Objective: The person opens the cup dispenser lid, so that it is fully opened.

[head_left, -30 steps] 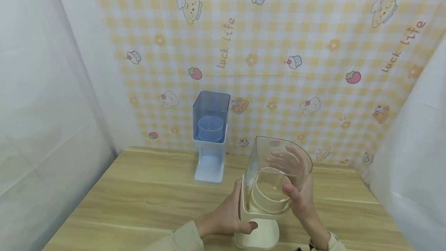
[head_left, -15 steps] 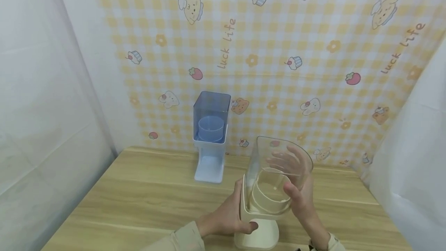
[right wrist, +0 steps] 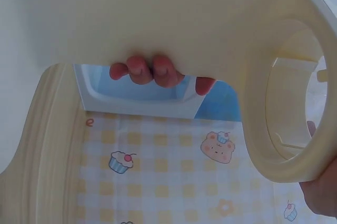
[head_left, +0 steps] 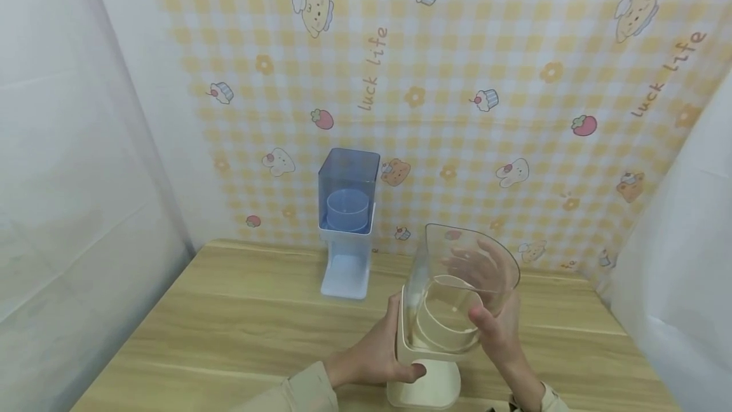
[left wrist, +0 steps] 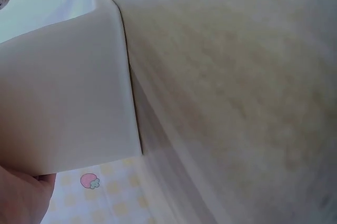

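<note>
A cream stand point(head_left: 426, 386) with a flat foot carries a clear open-topped container point(head_left: 423, 266). Inside the container sits a short cream cylinder point(head_left: 448, 329). My left hand point(head_left: 368, 351) grips the stand's neck just under the container, thumb across the front. My right hand point(head_left: 503, 329) holds the container's right side, with its thumb in front and its fingers spread behind the clear wall. From below, the right wrist view shows the cream holder's round opening point(right wrist: 289, 103) and left fingertips point(right wrist: 163, 71) curled past the neck's edge. The left wrist view shows a flat cream panel point(left wrist: 68, 87).
A similar blue stand point(head_left: 345, 278) with a tinted blue container point(head_left: 347, 173) stands at the back of the wood-grain table point(head_left: 229, 323), left of my hands. Behind it hangs a yellow checked cloth point(head_left: 446, 37). White sheets point(head_left: 68, 177) close off both sides.
</note>
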